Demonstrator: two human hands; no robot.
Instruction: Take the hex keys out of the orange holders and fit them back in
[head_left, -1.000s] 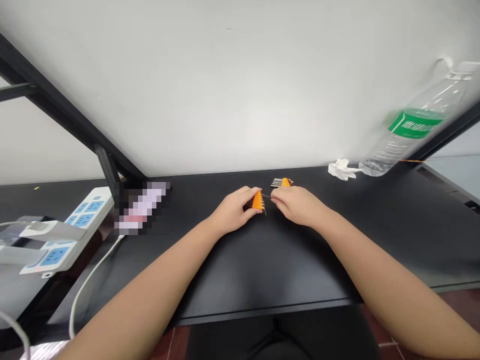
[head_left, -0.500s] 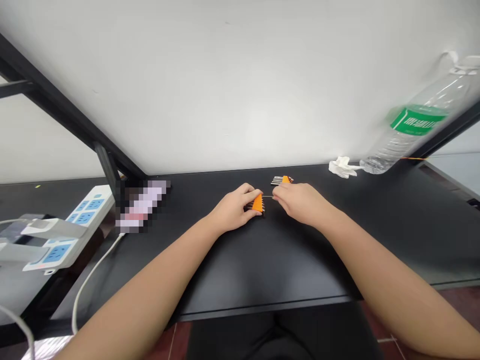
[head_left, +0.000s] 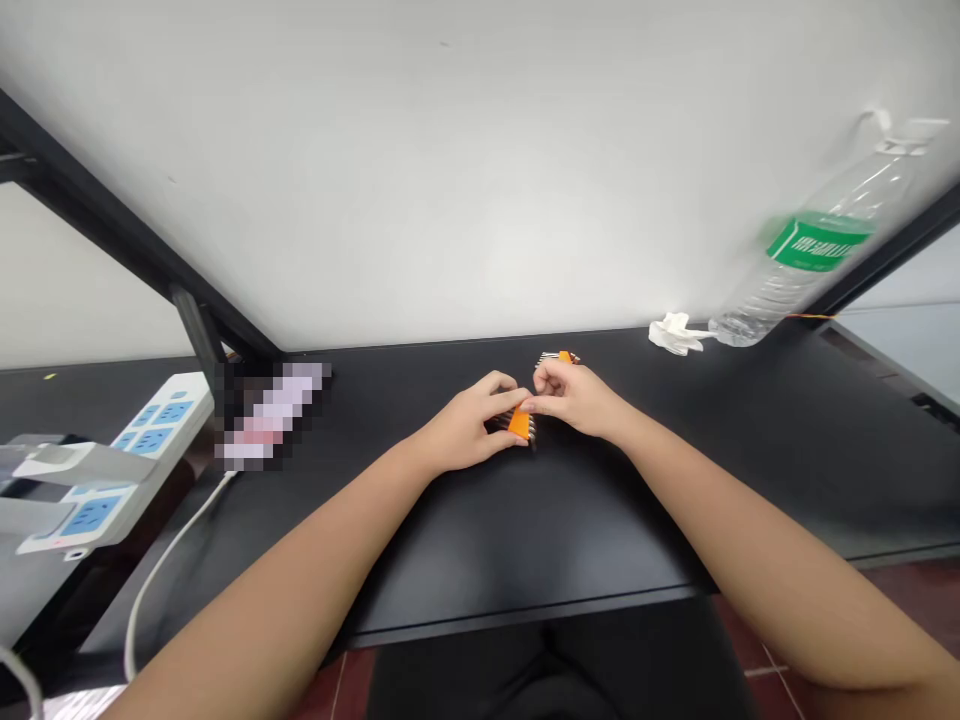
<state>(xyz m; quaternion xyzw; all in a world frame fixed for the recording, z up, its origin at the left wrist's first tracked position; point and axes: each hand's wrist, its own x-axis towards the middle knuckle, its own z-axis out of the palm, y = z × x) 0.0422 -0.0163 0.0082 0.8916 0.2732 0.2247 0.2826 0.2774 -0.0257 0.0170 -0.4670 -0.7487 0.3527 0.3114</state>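
Note:
My left hand [head_left: 469, 425] grips an orange holder [head_left: 519, 423] with several thin metal keys in it, low over the black table [head_left: 525, 520]. My right hand [head_left: 574, 397] is pinched shut right at the holder's top edge, its fingertips against my left hand's fingers; what it pinches is too small to name. A second orange holder with metal keys [head_left: 559, 357] lies on the table just behind my right hand.
A clear water bottle with a green label [head_left: 806, 255] stands at the back right, with a crumpled white tissue [head_left: 675, 333] beside it. White power strips [head_left: 112, 455] and a white cable [head_left: 161, 570] lie at the left. A black frame post [head_left: 195, 330] rises at back left.
My right hand, which was drawing a thin key out to the right of the holder, has moved back left and now meets my left hand at the holder.

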